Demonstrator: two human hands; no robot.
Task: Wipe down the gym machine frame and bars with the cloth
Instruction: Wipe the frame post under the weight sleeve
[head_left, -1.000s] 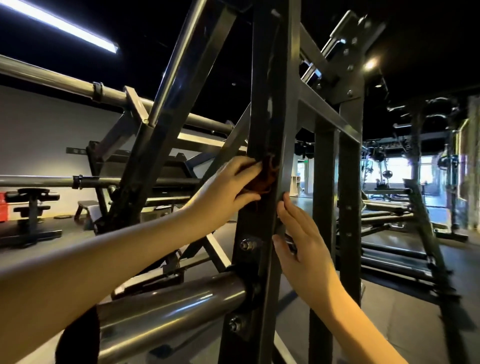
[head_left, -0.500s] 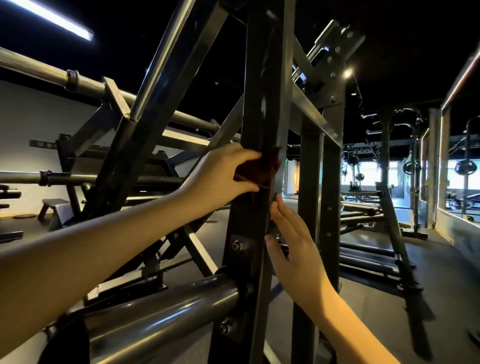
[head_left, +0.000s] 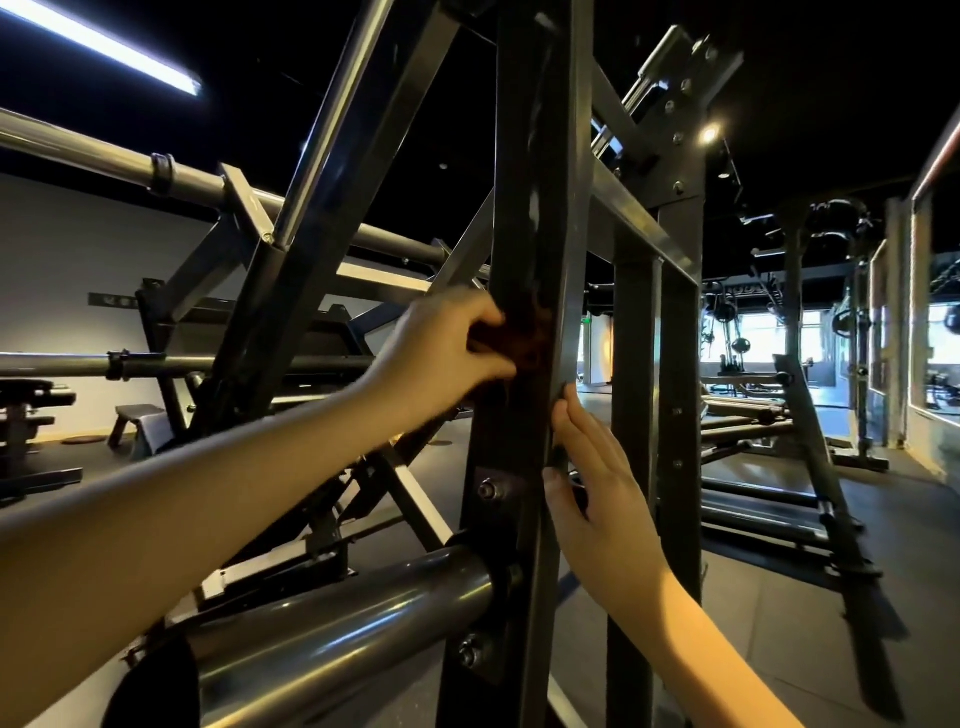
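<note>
A dark metal upright post of the gym machine frame stands right in front of me. My left hand holds a dark red-brown cloth and presses it against the post's front face at about mid height. Just below it, my right hand rests with straight fingers on the post's right edge. A thick steel bar joins the post at the bottom left, bolted through a plate. Part of the cloth is hidden under my fingers.
Slanted frame beams and long horizontal bars cross on the left. A second upright stands right behind the post. Other racks and barbells fill the dark floor to the right, with a mirror wall at the far right.
My left hand with the cloth has slid a little up the post. My right hand has stayed on the post's right edge. My head has shifted slightly.
</note>
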